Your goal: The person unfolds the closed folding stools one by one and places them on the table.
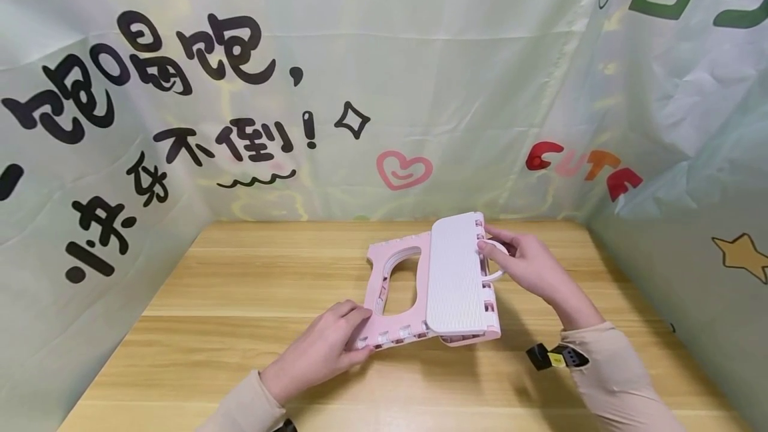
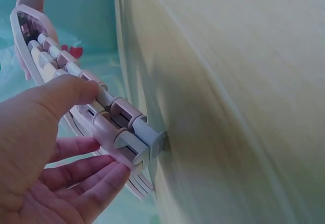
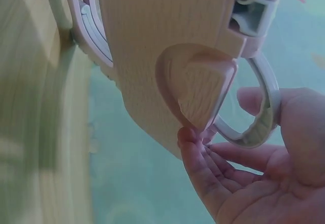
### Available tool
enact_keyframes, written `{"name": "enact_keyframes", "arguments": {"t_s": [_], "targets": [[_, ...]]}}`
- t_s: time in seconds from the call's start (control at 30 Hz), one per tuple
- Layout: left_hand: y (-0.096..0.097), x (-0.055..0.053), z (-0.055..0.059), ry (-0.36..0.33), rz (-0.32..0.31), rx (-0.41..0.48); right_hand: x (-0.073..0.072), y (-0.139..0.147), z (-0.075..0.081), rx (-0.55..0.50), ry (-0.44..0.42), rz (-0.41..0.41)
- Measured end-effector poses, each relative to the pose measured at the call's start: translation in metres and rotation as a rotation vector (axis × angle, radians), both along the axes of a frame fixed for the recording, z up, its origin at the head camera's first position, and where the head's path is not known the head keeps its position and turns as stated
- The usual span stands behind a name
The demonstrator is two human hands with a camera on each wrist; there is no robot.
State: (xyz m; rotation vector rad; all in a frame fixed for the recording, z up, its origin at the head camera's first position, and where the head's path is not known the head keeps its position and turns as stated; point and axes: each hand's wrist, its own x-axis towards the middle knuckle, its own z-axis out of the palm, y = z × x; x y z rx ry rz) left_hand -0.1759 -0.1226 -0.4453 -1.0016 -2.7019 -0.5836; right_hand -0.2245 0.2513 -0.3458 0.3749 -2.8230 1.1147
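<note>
A pink and white folding stool (image 1: pixel 459 272) is held partly folded over the wooden table in the head view. Its ridged white top faces up, and a pink leg panel (image 1: pixel 373 292) with a large oval opening extends to the left. My left hand (image 1: pixel 324 345) pinches the hinged near-left edge of that panel, thumb on one side and fingers on the other in the left wrist view. At the stool's right edge, my right hand (image 1: pixel 528 262) grips beside the white loop handle (image 3: pixel 272 94). In the right wrist view its fingertips touch a rounded recess (image 3: pixel 203 89).
The wooden table (image 1: pixel 252 285) extends around the stool. Pale printed fabric (image 1: pixel 336 52) encloses the back and both sides, with dark lettering and a pink heart (image 1: pixel 405 171). A black strap with a yellow tag (image 1: pixel 558 357) sits at the right wrist.
</note>
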Motion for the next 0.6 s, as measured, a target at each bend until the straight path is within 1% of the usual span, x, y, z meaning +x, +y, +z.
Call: {"name": "enact_keyframes", "arguments": {"t_s": [0.1,0.17,0.27,0.4,0.47,0.6], "targets": [[0.000,-0.001,0.000,-0.015,-0.003,0.015,0.001,-0.004,0.005,0.002,-0.002,-0.016],[0.000,-0.001,0.000,-0.014,-0.017,0.027,0.003,-0.007,0.008,0.005,0.001,-0.035],[0.001,-0.001,0.000,0.013,-0.051,0.040,0.003,-0.013,0.011,0.012,0.007,-0.070],[0.003,-0.002,0.001,0.065,-0.096,0.030,0.003,-0.017,0.013,0.013,0.024,-0.104],[0.005,-0.002,0.002,0.068,-0.103,0.021,0.003,-0.019,0.013,0.010,0.032,-0.113],[0.006,-0.002,0.003,0.049,-0.097,0.009,0.003,-0.023,0.015,0.009,0.039,-0.119]]}}
